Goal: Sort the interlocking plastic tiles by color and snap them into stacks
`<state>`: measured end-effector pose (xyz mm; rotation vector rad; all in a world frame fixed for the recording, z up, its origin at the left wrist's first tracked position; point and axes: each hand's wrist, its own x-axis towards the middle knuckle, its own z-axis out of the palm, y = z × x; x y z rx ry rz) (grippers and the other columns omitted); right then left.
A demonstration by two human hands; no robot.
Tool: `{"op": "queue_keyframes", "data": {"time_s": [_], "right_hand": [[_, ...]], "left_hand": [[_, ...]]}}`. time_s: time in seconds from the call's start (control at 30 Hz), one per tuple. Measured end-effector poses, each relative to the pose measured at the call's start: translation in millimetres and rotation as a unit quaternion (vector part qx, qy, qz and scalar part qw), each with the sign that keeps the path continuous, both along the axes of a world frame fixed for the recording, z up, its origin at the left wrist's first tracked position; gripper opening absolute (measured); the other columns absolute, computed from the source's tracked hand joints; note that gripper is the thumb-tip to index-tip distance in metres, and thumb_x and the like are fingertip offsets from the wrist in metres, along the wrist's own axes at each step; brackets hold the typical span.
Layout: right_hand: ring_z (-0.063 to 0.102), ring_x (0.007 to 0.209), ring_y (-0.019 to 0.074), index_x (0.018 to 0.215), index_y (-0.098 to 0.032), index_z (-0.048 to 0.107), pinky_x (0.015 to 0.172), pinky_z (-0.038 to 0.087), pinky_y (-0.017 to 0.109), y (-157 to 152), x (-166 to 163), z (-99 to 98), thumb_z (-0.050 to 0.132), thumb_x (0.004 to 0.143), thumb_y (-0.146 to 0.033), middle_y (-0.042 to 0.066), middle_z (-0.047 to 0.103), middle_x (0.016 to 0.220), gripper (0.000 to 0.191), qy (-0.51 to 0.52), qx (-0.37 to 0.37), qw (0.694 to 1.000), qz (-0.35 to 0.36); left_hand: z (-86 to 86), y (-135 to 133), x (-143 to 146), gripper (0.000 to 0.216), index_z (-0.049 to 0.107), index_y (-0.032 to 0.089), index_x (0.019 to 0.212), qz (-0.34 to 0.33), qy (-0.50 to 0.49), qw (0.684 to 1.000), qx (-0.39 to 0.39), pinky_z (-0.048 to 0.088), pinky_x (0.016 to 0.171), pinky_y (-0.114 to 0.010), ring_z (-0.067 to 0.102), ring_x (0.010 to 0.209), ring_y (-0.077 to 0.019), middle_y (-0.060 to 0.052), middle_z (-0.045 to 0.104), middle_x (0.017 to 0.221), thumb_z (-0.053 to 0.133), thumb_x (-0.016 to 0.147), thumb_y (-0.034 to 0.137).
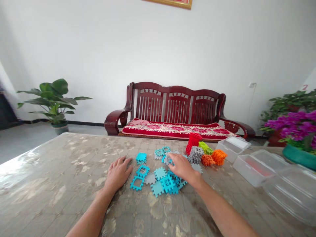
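Observation:
My left hand lies flat on the marbled table with its fingers stretched out, holding nothing, just left of a scatter of blue and grey interlocking tiles. My right hand reaches over that scatter, its fingers curled down onto a grey tile. Whether the tile is lifted I cannot tell. Behind the right hand stand assembled cubes: red, grey, green and orange.
Clear plastic boxes and a lid sit at the table's right side. A purple flowering plant stands at the far right. A dark wooden bench and a leafy potted plant are beyond the table.

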<state>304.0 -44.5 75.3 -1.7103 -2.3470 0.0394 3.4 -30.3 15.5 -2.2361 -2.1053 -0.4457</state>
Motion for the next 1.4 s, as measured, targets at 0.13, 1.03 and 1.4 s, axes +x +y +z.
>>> {"op": "queue_keyframes", "data": {"time_s": [0.13, 1.03, 1.4], "right_hand": [[0.060, 0.119, 0.0237, 0.134, -0.020, 0.056, 0.104, 0.042, 0.034, -17.4, 48.3, 12.0, 0.057, 0.081, -0.022, 0.009, 0.064, 0.132, 0.054, 0.097, 0.032, 0.995, 0.002], [0.060, 0.116, 0.0211, 0.120, -0.022, 0.067, 0.104, 0.042, 0.034, -21.3, 67.6, 3.1, 0.050, 0.083, -0.015, 0.007, 0.068, 0.124, 0.042, 0.093, 0.049, 0.994, -0.014], [0.064, 0.107, 0.0316, 0.115, -0.017, 0.065, 0.087, 0.047, 0.040, 52.1, -3.6, -6.2, 0.062, 0.078, -0.038, 0.015, 0.072, 0.109, 0.043, -0.042, -0.024, 0.993, -0.107]], "left_hand": [[-0.7, 0.2, -0.2, 0.044, 0.058, 0.027, 0.132, 0.001, 0.003, 1.000, 0.001, 0.033, 0.112, -0.043, 0.045, 0.134, -0.0256, -0.009, 0.054, 0.142, 0.040, 0.093, 0.037], [-2.9, 1.8, -0.7, 0.043, 0.059, 0.030, 0.131, 0.003, -0.012, 1.000, 0.004, 0.032, 0.112, -0.043, 0.045, 0.134, -0.0253, -0.007, 0.055, 0.141, 0.041, 0.092, 0.037], [-3.2, 2.1, -1.6, 0.044, 0.059, 0.027, 0.131, -0.002, -0.008, 1.000, 0.003, 0.033, 0.111, -0.044, 0.046, 0.133, -0.0269, -0.009, 0.054, 0.141, 0.042, 0.092, 0.038]]}}
